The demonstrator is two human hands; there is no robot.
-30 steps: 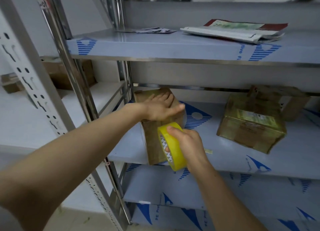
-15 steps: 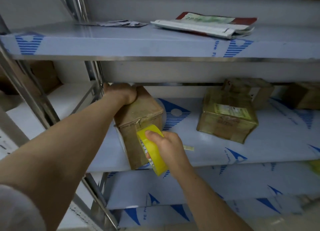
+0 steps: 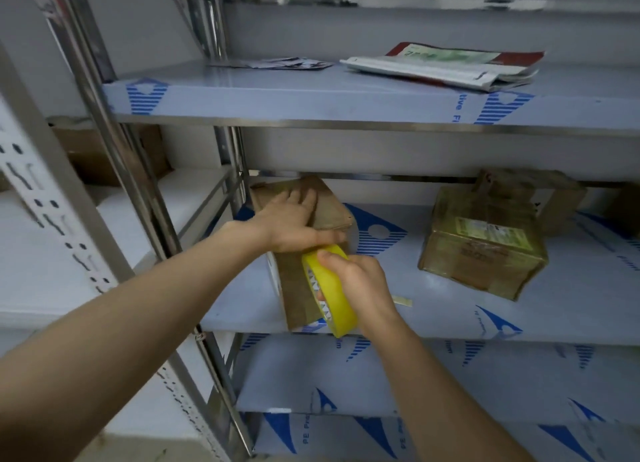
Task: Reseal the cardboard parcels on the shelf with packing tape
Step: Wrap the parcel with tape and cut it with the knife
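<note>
step: parcel (image 3: 325,205) pinned flat by left hand (image 3: 291,220) | tape roll (image 3: 329,290) gripped by right hand (image 3: 356,281) | next: tape to be drawn down front, likely

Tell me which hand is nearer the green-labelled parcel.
Right. The right hand, gripping the tape roll, is left of the green-labelled parcel; the left hand lies farther left on the brown parcel.
</note>
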